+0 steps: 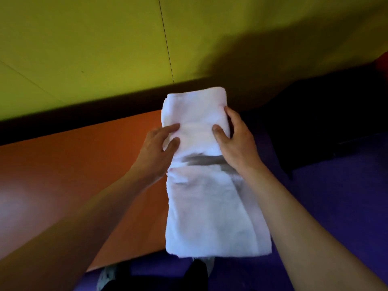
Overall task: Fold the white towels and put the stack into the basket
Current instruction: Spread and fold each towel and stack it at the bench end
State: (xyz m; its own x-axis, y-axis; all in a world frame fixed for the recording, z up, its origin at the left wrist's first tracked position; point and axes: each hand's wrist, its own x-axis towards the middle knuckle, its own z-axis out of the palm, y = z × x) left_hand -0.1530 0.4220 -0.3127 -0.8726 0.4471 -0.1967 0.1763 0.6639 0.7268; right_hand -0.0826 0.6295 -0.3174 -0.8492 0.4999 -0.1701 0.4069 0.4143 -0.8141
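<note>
the towel (210, 185) is a long white strip in the middle of the frame, folded lengthwise, with its far end doubled over near the top centre and its near end hanging past the counter (84, 175) edge towards the lower middle, over the purple floor (336, 206). the left hand (156, 147) pinches the towel's left edge at the doubled part, thumb and forefinger on top, and the right hand (233, 139) grips the right edge with the thumb on the cloth and the fingers curled round the side. whether the towel lies on the counter or is held up in the air cannot be told, as the frame is blurred. the main risk, as i judge it, is the loose near half: it hangs unsupported off the orange edge, so its weight could drag the fold open or pull the strip to the floor if either grip eases. the layers also look uneven along the right side, so the next fold may come out skewed and the stack lopsided. no basket and no other towels are in view, so the carry to it may be awkward and could shake the fold loose. a shoe (105, 274) shows at the bottom edge. no brand, label or writing can be read anywhere.
</note>
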